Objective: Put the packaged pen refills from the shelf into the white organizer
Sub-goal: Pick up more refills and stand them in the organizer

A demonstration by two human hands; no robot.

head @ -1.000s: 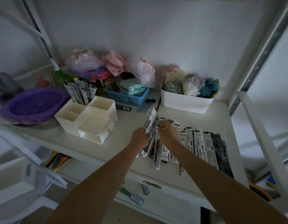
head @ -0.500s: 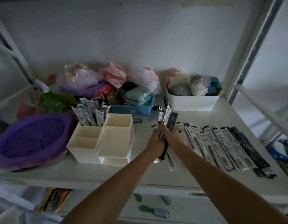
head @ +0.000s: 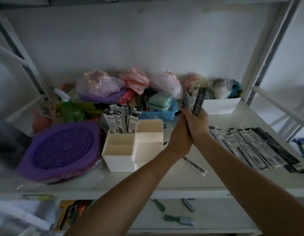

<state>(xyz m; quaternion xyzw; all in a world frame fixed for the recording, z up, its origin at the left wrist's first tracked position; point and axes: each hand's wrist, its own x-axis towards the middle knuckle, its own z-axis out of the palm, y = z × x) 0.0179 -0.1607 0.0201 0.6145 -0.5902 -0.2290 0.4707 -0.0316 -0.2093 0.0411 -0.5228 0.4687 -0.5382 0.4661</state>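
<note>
A bundle of packaged pen refills (head: 195,99) stands upright above the shelf, gripped from both sides by my left hand (head: 180,137) and my right hand (head: 197,123), which press together. The white organizer (head: 120,155) sits just left of my hands; several refill packs (head: 124,120) stand in its rear left compartment, and its other compartments look empty. A row of refill packs (head: 246,147) lies flat on the shelf to the right. One single pack (head: 195,166) lies below my hands.
A purple round dish (head: 62,149) lies left of the organizer. Behind are a green spray bottle (head: 69,109), a blue basket (head: 159,113) and a white bin of soft items (head: 221,104). White shelf posts (head: 267,53) rise at the right.
Both hands lifted the gathered bundle off the shelf and raised it upright, moving up and away from the flat row. One pack stayed lying on the shelf. The camera view shifted.
</note>
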